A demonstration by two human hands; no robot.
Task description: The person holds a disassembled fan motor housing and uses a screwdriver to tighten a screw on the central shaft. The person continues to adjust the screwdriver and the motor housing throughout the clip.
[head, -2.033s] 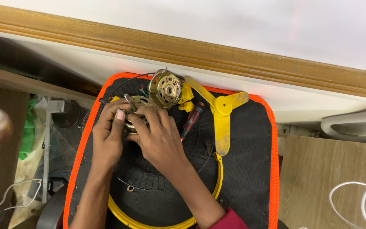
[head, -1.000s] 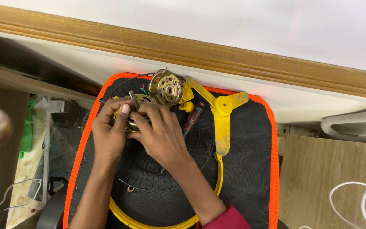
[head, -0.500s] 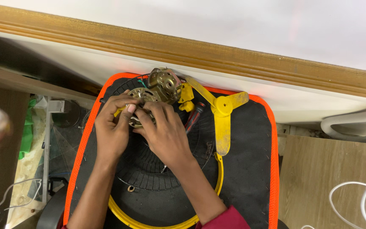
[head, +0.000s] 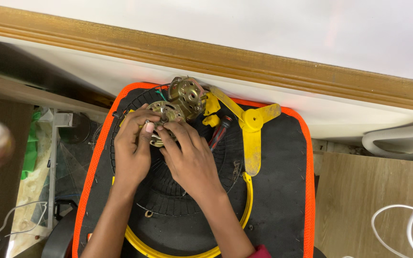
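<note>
Head view, looking straight down. Work surface is a black pad with an orange rim point(head: 307, 157), on what looks like a chair seat rather than a table. Far edge of the pad sits just short of a wooden moulding point(head: 283, 64) along the white wall; little room on that side. Left of the pad: drop to a cluttered floor with a white cable point(head: 5, 224). Right of the pad: a wooden panel point(head: 359, 200) and a white hose point(head: 397, 138), apart from the rim.

On the pad lies a black wire fan guard with a yellow ring point(head: 244, 205). A yellow fan blade point(head: 252, 129) rests on its upper right part, and a red-and-black screwdriver point(head: 218, 134) lies just left of the blade, near the right hand.

Left hand point(head: 132, 153): fingers curled, thumb and forefinger closed on the motor part point(head: 161, 112) from its left. Right hand point(head: 192, 160): fingertips pinched on the same part from below right. The part sits at the guard's upper left, between both sets of fingertips. A second brass-coloured motor housing point(head: 187, 93) touches it at the far side, tilted, with thin wires running off.
</note>
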